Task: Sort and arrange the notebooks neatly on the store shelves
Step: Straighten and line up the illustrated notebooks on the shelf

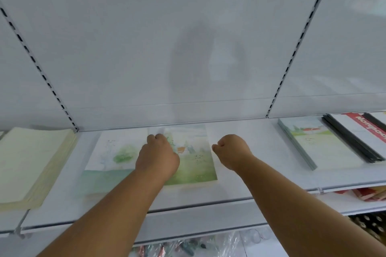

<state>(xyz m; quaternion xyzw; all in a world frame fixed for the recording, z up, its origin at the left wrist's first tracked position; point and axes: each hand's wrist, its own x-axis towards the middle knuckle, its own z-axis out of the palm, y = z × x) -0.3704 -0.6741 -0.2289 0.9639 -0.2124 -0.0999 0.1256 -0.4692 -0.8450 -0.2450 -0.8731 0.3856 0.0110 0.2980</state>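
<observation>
2 hands over the watercolour notebooks on the white shelf [250, 173].

The left hand [157, 155] lies curled on the seam between the left notebook [112, 156] and the right notebook [194, 165]; whether it grips either, I cannot tell. The right hand [231, 150] is fisted, holding nothing, just right of them. Another stack [317, 142] sits far right.

Soft, even, cool light; faint shadow on the back panel [200, 64]; slight blur, wide-angle bending at edges.
</observation>
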